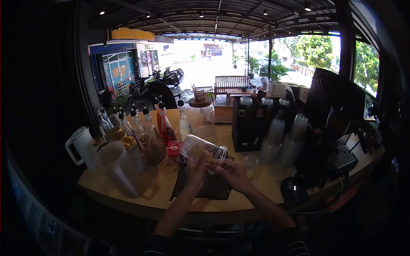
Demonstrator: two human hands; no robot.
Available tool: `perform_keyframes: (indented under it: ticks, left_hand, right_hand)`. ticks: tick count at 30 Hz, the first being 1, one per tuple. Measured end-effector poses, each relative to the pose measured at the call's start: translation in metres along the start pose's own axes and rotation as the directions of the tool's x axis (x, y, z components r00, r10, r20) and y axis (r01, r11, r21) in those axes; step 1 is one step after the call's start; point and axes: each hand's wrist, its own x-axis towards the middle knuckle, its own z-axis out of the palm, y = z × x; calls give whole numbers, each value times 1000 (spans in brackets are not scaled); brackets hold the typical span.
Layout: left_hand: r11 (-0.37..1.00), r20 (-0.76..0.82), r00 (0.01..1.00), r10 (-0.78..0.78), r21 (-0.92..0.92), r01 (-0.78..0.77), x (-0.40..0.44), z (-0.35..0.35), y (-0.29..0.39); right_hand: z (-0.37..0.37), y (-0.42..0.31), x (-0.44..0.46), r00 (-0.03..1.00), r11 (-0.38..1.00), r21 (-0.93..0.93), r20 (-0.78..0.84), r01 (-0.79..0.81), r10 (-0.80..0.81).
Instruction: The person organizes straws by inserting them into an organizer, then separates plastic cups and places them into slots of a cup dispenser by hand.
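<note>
Clear cup [193, 146]'s up over the dark mat [218, 194], tipped near-sideways, long axis L–R, rim end by R hand [233, 173], fingers bent, pinching the rim, afaict. L hand [198, 170]'s curled round its underside. Qty: 1 held (nested? can't tell), 2 tall cup stacks [273, 143], 1 white jug [83, 147].

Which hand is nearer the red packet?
Left. The left hand is just right of the red packet and closer to the camera, under the tilted clear cup; the right hand is farther right, by the cup's rim.
</note>
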Motion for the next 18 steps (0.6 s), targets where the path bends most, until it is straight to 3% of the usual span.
perform_keyframes:
  ticks: [1, 2, 3, 5, 7, 9, 10, 11, 13, 15, 17, 18]
  left_hand:
    - [999, 18, 999, -32, 22, 32, 1, 6, 0]
    - [984, 50, 994, 95, 145, -101, 5, 12, -1]
    - [986, 62, 994, 86, 137, -94, 7, 17, 2]
    - [938, 232, 972, 28, 329, -105, 13, 29, 6]
    - [939, 278, 959, 60, 309, -149, 23, 44, -2]
    - [664, 452, 870, 194, 592, -456, 30, 59, -6]
    - [606, 500, 849, 173, 625, -492, 32, 69, -8]
    - [611, 503, 847, 173, 620, -492, 35, 77, -16]
    - [546, 571, 775, 271, 572, -612, 44, 91, -30]
    - [565, 559, 787, 262, 573, -594, 54, 99, -34]
    - [451, 534, 771, 348, 625, -637, 67, 103, -35]
    - [452, 538, 784, 308, 643, -619, 77, 99, -40]
  right_hand:
    - [-6, -1, -2, 1000, 1000, 1, -6, -14, 14]
    - [-15, -4, -3, 1000, 997, -75, -21, -20, 19]
    - [-23, -9, -5, 999, 996, -83, -36, -20, 17]
    - [-41, -21, -9, 957, 832, -553, -257, -34, -133]
    - [-57, -40, -6, 946, 762, -647, -266, -32, -186]
    - [-59, -71, -3, 937, 618, -773, -94, 144, -336]
    - [-64, -74, 3, 912, 508, -825, 22, 247, -409]
    - [-70, -77, 7, 913, 504, -829, 19, 243, -409]
    - [-81, -83, 16, 931, 259, -942, 116, 214, -347]
    - [-97, -95, 31, 952, 292, -941, 82, 172, -295]
    - [-121, -101, 59, 879, 214, -953, 93, 214, -467]
    - [-129, -111, 74, 873, 245, -953, 40, 180, -485]
